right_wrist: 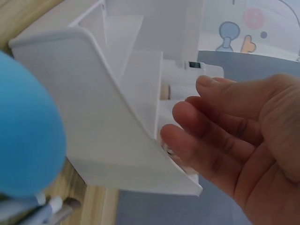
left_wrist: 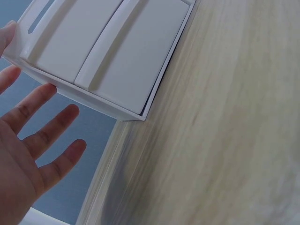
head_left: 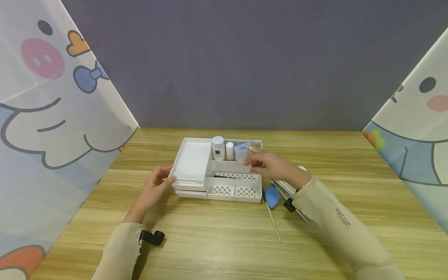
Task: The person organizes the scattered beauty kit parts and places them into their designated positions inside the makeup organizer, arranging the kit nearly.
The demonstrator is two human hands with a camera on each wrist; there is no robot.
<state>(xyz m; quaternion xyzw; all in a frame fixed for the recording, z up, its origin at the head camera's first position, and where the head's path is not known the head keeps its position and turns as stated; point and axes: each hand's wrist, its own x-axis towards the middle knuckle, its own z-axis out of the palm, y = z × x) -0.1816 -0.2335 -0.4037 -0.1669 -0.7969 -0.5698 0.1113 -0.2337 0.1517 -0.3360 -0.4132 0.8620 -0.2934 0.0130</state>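
Note:
A white desktop organizer (head_left: 190,159) has a flat tray top, two drawers (left_wrist: 136,56) and open compartments. My left hand (head_left: 154,187) is at its left front corner, thumb by the upper rim and spread fingers along the side. My right hand (head_left: 271,166) hovers over the right compartments, fingers loosely bent, nothing visible between them. Just beyond it, the back compartment holds a white bottle (head_left: 218,151), a small white-capped bottle (head_left: 229,151), a blue-and-white tube (head_left: 241,152) and a brownish tube (head_left: 254,149), partly covered by the hand. A dark thin stick (head_left: 222,177) lies in the middle compartment.
Right of the organizer lie a blue teardrop makeup sponge (head_left: 272,197), a thin brush (head_left: 272,221) and several stick-like items (head_left: 285,187), partly hidden under the right forearm. A grey panel (head_left: 245,70) rises behind the wooden table (head_left: 210,237).

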